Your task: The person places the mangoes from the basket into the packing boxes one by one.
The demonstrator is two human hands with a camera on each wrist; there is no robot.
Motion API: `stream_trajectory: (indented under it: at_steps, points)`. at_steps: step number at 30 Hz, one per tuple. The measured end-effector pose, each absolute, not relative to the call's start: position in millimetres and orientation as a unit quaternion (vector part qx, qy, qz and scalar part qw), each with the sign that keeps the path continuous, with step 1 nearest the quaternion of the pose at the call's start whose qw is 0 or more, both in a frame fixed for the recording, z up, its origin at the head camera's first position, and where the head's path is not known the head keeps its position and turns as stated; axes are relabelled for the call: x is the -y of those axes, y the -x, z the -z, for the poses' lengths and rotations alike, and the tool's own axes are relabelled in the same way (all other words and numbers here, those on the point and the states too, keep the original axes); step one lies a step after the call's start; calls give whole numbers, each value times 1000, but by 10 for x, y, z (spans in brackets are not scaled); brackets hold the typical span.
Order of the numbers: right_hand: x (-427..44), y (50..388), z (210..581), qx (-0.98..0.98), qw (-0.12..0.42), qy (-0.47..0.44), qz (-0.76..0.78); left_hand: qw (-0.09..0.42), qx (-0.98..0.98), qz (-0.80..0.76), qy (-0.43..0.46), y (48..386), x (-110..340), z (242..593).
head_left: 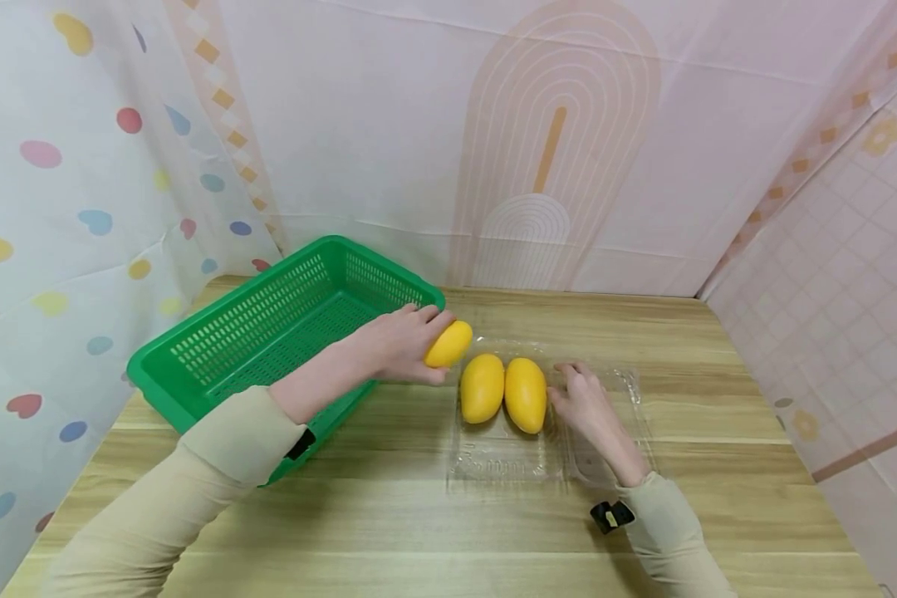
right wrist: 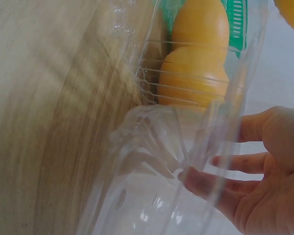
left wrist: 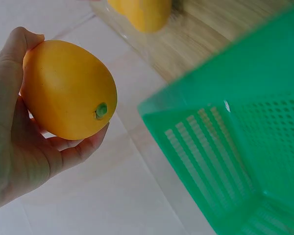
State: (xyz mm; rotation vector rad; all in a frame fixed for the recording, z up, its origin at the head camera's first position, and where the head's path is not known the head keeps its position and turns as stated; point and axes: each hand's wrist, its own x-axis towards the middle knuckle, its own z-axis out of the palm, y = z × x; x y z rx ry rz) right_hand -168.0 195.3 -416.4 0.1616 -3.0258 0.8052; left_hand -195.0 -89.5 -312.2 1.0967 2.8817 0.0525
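Item, left hand (head_left: 407,347): we are grasping one yellow fruit (head_left: 452,343), the fingers curling round its body and the green spot at one end showing in the left wrist view. This fruit is hovering, by our reading, above the desk (head_left: 419,540), between the green basket (head_left: 232,306) and the clear container (head_left: 497,457).

Item, clear container: it is lying unfolded on the desk in two halves. Its left half is holding a second fruit (head_left: 482,389) and a third fruit (head_left: 526,396), side by side, with bare plastic showing nearer us.

Item, right hand (head_left: 586,407): we are resting its fingers at the plastic where the halves are meeting, beside the third fruit; whether they are pinching the plastic or merely touching it, we are not able to tell.

Item, step in hand: we are judging it a transfer of fruit, most likely from basket to container.

Item, next move: it is probably calling for lowering the held fruit into the left half beside its neighbours, steadying the plastic with the right hand and loosening the left fingers only once the fruit is sitting securely
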Motion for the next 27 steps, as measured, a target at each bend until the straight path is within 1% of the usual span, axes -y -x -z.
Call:
stream_trajectory:
  at_steps: [5,9,12,20,27]
  points:
    - [-1948,1669,4155,965,-1,-50,-259,33,-922,-11,-386,1935,695,3148]
    - [-1943,1666,4153,965,-3,-48,-259,57,-921,0,-385,1908,545,3169]
    - [-1942,1667,4152,964,-6,-47,-261,63,-920,1,-388,1886,446,3203]
    - [-1951,1669,4153,965,-5,-49,-259,55,-914,2,-402,1804,274,3344]
    - [-1945,1662,4147,964,-7,-49,-262,83,-914,-6,-396,1733,165,3501]
